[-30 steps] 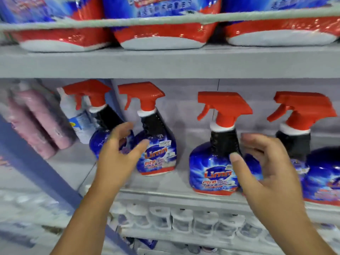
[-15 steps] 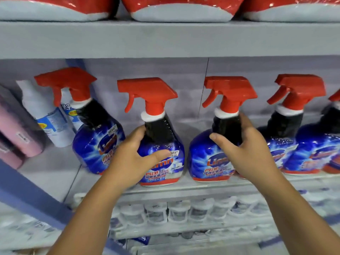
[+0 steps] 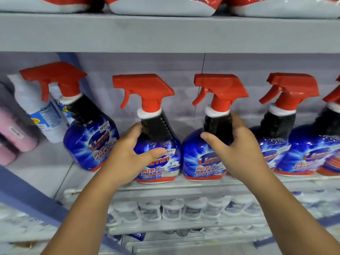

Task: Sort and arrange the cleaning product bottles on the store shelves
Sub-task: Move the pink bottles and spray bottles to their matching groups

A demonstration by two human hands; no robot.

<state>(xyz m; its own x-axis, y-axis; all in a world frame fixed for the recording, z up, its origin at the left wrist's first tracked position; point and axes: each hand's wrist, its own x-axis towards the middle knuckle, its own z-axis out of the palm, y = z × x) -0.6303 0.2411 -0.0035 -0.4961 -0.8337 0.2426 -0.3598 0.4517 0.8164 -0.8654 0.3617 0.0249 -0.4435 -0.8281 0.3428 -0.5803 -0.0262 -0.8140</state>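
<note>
Gripping upright spray bottles, triggers pointing left.

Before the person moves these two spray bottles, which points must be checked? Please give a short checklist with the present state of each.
1. Left hand grips the second spray bottle at its shoulder: ok.
2. Right hand wraps the neck of the third spray bottle: ok.
3. Both held bottles upright: ok.
4. Gap between the two held bottles: not ok, their bodies touch.
5. Labels face forward: ok.
6. Leftmost spray bottle straight: not ok, it leans.
</note>
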